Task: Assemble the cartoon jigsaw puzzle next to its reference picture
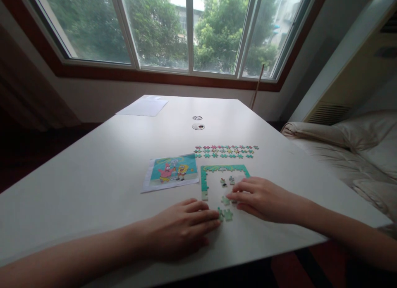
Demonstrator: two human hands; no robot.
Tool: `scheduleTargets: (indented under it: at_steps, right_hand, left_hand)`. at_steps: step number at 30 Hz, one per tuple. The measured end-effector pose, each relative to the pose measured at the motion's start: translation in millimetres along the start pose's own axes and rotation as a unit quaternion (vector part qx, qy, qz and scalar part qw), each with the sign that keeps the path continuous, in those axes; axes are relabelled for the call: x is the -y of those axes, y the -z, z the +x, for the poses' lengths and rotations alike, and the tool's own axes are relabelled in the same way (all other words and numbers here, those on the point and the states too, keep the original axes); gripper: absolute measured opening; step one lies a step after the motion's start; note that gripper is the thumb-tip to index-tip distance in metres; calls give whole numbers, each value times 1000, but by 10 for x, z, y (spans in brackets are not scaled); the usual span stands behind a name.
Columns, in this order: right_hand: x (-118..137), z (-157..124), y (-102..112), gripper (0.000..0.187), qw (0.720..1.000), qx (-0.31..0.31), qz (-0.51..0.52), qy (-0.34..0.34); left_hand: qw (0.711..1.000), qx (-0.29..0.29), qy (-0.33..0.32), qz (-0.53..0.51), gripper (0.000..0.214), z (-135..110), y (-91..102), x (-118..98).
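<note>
My left hand (187, 224) lies low over the table with its fingers stretched out, the fingertips touching a green puzzle piece (221, 214). Beside that piece is another pale green puzzle piece (228, 215). My right hand (263, 197) reaches in from the right, fingers bent and closed around a small puzzle piece (234, 201), partly hidden by them. Its index fingertip is at the edge of a light green puzzle piece (225, 200). A partly joined puzzle border (204, 180) runs along the left and top. Two loose pieces (223, 182) lie inside it.
Several loose puzzle pieces (223, 151) lie in rows beyond the border. Left of it is a printed cartoon picture (173, 170). Farther off on the white table (93, 168) are a paper sheet (142, 107) and two round items (198, 126). A sofa (341, 143) stands at right.
</note>
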State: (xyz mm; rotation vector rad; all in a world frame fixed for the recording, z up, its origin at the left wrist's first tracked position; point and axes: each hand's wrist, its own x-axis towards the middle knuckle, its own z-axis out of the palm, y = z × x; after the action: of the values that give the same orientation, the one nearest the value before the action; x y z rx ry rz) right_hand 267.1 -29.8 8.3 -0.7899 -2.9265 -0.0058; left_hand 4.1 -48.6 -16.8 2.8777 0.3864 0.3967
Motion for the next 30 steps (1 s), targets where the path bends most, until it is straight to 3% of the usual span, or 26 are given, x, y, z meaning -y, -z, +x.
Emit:
scheduleTargets:
  at_steps: [10, 19, 27, 30]
  right_hand:
    - [160, -88, -27, 27, 999, 20, -25, 17]
    - [213, -176, 25, 26, 999, 40, 20, 6]
    - [296, -130, 86, 26, 995, 73, 59, 14]
    - [221, -71, 78, 25, 995, 64, 79, 10]
  left_hand:
    - [999, 48, 14, 1, 46, 113, 29, -114]
    - [999, 37, 19, 18, 42, 75, -29, -79]
    - [998, 23, 29, 59, 39, 33, -40, -123]
    - [997, 16, 24, 67, 38, 24, -28, -103]
